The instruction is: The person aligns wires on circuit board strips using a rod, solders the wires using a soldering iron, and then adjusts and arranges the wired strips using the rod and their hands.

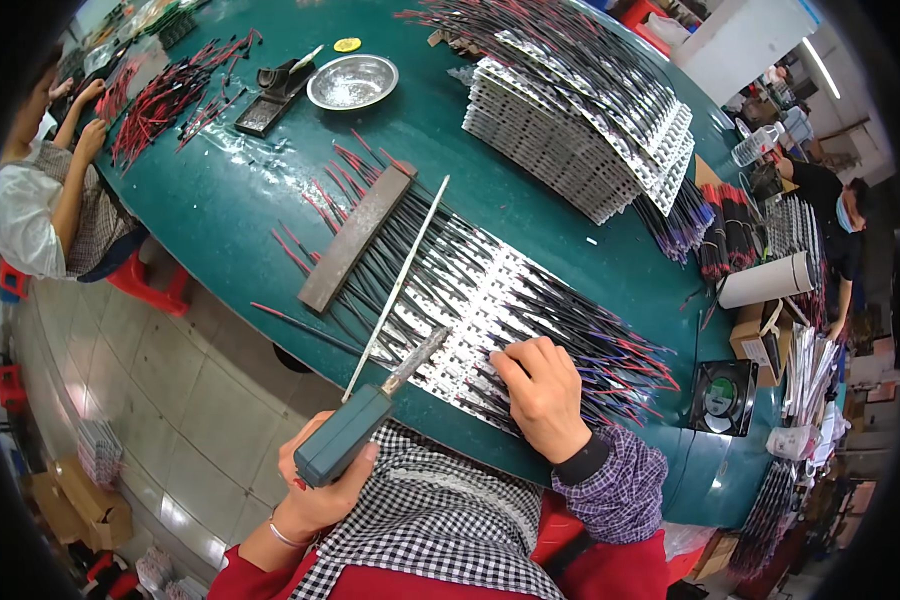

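Observation:
In my left hand [322, 470] is a soldering iron [345, 438] with a boxy green handle, its metal barrel pointing up and right over a white panel [475, 300]. Rows of black wires [425, 262] cross this panel. My right hand [542, 390] rests at the panel's near right part with fingers bent and pinched down; what is between the fingertips is hidden. A thin pale strip [398, 300] lies across the wires, close to the iron. Farther left, a dark flat bar [358, 238] lies over the wires, whose red ends stick out beyond it.
A tall stack of white panels [560, 130] with wires stands at the far right. A metal bowl [352, 82] and a black stand [275, 95] sit at the back. Red and black wires [170, 100] lie by a person at left. A fan [723, 398] stands at right.

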A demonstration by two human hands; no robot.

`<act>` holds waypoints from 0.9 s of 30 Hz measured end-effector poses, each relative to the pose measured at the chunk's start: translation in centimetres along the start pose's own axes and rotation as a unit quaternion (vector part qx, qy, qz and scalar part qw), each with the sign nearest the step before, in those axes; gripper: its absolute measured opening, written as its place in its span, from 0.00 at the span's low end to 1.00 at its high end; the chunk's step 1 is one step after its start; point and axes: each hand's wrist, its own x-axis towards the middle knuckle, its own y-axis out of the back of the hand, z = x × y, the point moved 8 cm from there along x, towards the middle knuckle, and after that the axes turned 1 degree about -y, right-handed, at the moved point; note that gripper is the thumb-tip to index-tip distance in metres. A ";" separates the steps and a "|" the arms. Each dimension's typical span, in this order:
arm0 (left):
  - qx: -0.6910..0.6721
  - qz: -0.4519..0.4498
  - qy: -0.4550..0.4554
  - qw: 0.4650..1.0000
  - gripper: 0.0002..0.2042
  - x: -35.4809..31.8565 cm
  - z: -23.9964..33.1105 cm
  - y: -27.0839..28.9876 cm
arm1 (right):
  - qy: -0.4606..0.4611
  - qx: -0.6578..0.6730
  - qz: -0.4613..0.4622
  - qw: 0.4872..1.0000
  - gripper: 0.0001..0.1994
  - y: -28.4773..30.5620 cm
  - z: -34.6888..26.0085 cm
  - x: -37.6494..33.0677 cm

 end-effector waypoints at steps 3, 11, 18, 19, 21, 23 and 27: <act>0.001 -0.003 0.013 1.000 0.12 0.2 -0.1 0.0 | 0.014 -0.021 -0.006 1.000 0.13 0.0 -0.5 0.1; 0.000 0.002 0.002 1.000 0.11 0.2 -0.3 0.1 | 0.042 -0.050 -0.030 0.997 0.13 -0.2 -1.1 0.5; 0.013 -0.002 0.028 1.000 0.12 -0.1 -0.5 0.2 | 0.032 -0.070 -0.019 0.997 0.12 -0.3 -1.4 0.3; 0.017 0.000 0.028 0.999 0.12 -0.2 -0.5 0.2 | 0.031 -0.055 -0.011 0.998 0.12 -0.2 -1.4 0.2; 0.013 0.000 0.033 0.999 0.12 -0.2 -0.6 0.3 | 0.025 -0.035 0.007 0.999 0.12 0.7 -1.1 0.3; 0.010 0.003 0.040 0.999 0.12 -0.3 -0.8 0.3 | 0.015 0.008 0.045 0.999 0.13 2.2 -1.4 0.3; 0.013 -0.007 0.036 0.999 0.12 -0.4 -1.1 0.2 | -0.023 0.084 0.086 0.992 0.14 3.5 -2.8 0.5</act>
